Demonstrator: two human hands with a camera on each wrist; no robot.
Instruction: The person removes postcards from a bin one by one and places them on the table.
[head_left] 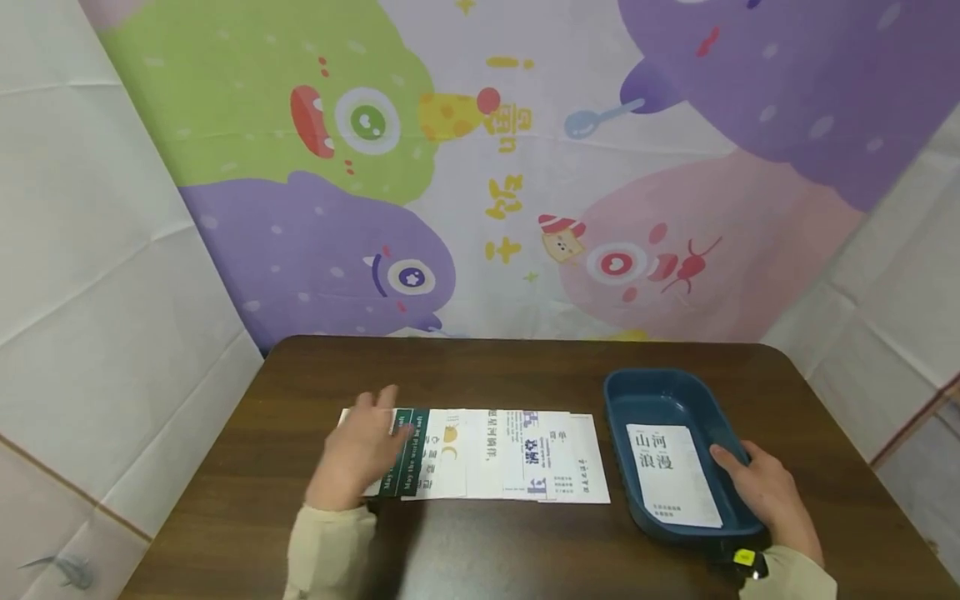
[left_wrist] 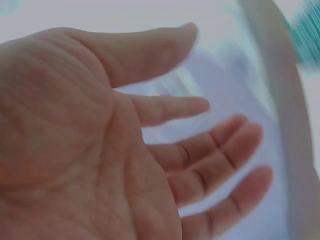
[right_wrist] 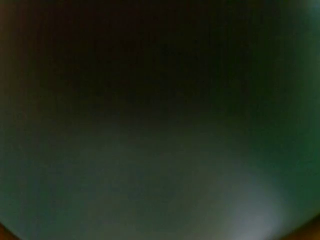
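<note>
My left hand (head_left: 357, 457) is over the left end of a row of overlapping printed cards (head_left: 480, 475), its fingers extended and holding nothing. In the left wrist view the same hand (left_wrist: 115, 135) shows its palm, thumb apart from the fingers. Green cards (head_left: 412, 454) lie beside its fingertips. With my right hand (head_left: 776, 492) I grip the right side of a blue tray (head_left: 652, 385), thumb over the rim; the other fingers are hidden. Inside the tray rests a white card (head_left: 686, 492) with large dark characters. The right wrist view is dark and blurred.
Everything lies on a dark brown wooden table (head_left: 480, 375) with rounded far corners. Behind it hangs a sheet (head_left: 495, 308) printed with cartoon monsters. White panels (head_left: 97, 275) stand along both sides.
</note>
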